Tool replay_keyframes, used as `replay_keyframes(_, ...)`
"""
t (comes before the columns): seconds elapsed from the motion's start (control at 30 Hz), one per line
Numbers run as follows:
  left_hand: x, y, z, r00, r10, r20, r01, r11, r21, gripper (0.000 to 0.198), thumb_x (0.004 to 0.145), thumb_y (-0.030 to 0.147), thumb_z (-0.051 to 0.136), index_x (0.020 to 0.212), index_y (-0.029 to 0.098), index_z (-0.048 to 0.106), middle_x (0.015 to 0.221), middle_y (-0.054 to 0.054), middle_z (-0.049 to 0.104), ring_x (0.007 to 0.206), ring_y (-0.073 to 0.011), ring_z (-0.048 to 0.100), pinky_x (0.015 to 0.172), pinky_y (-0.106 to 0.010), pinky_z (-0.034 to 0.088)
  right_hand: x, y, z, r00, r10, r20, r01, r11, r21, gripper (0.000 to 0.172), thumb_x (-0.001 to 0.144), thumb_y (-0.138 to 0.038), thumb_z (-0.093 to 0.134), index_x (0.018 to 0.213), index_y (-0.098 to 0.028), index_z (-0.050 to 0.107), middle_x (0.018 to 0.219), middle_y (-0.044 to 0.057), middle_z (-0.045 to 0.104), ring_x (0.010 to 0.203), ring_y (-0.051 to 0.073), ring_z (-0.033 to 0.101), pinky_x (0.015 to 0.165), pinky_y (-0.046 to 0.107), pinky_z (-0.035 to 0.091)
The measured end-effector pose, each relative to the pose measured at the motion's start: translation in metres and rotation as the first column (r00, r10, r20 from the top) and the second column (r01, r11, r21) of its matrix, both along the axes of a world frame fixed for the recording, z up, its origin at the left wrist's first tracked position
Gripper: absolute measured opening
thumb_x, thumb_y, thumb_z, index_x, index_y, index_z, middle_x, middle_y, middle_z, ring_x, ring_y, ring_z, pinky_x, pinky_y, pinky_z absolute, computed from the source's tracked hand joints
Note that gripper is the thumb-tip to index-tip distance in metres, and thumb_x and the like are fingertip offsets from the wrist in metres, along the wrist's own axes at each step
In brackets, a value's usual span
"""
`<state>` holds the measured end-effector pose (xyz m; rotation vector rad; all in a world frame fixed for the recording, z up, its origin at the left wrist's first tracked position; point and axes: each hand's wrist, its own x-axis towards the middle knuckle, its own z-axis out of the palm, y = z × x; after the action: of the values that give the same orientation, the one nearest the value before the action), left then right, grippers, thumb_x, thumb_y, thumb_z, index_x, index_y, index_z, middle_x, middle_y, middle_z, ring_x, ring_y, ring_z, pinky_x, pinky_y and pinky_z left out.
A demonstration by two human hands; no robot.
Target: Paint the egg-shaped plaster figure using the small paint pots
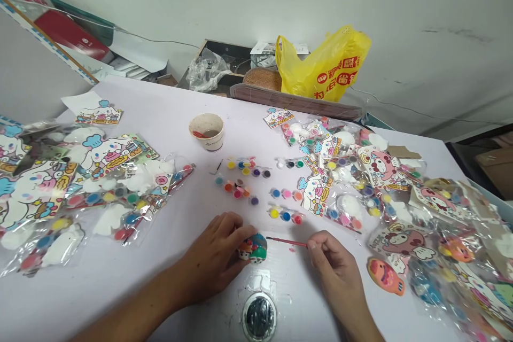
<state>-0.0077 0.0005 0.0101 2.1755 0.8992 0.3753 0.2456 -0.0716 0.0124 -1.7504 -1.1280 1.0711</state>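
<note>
My left hand (216, 256) is closed around a small painted figurine (253, 248), coloured teal, red and white, and rests on the white table (168, 117). My right hand (332, 259) pinches a thin red paintbrush (286, 241) whose tip points left at the figurine. Strips of small paint pots (242, 179) lie just beyond both hands. A paper cup (207, 131) with murky water stands further back.
Several plastic packets of cartoon craft kits (100, 181) cover the left side, and more kits (380, 181) the right. A painted pink figure (385, 276) lies near my right hand. A yellow bag (320, 64) sits at the back. A round metal grommet (259, 318) is at the near edge.
</note>
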Motion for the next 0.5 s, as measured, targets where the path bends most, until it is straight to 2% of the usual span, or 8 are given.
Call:
replay_keyframes(0.13,0.0,0.0,0.0,1.0,0.015,0.016,-0.015,1.0,0.011,0.047,0.085,0.01,0.061,0.125,0.028,0.045,0.113,-0.007,0.049,0.1,-0.0258,0.05,0.089,-0.043,0.048,-0.002,0.001,0.0,1.0,0.001,-0.002,-0.001,1.0,0.004,0.041,0.092,-0.054,0.055,0.068,-0.021,0.054,0.059,-0.004,0.036,0.054,0.014,0.034,0.051,0.025,0.03)
replay_keyframes(0.33,-0.002,0.0,-0.004,0.998,0.032,0.059,-0.035,0.998,0.052,0.041,0.087,0.013,0.058,0.124,0.027,0.048,0.109,-0.007,0.052,0.094,-0.0232,0.054,0.084,-0.037,0.052,-0.011,0.002,0.005,0.995,-0.092,-0.047,0.091,0.996,-0.005,0.046,0.09,-0.061,0.054,0.067,-0.021,0.052,0.06,-0.004,0.033,0.055,0.014,0.031,0.051,0.025,0.029)
replay_keyframes(0.5,-0.003,-0.001,-0.009,0.992,0.026,0.126,-0.035,0.997,0.069,0.045,0.088,0.01,0.054,0.129,0.027,0.043,0.107,-0.008,0.052,0.09,-0.0202,0.055,0.08,-0.033,0.053,-0.011,0.002,0.004,0.984,-0.129,-0.124,0.128,0.992,-0.012,0.044,0.09,-0.058,0.055,0.068,-0.021,0.052,0.06,-0.005,0.033,0.054,0.013,0.03,0.05,0.024,0.028)
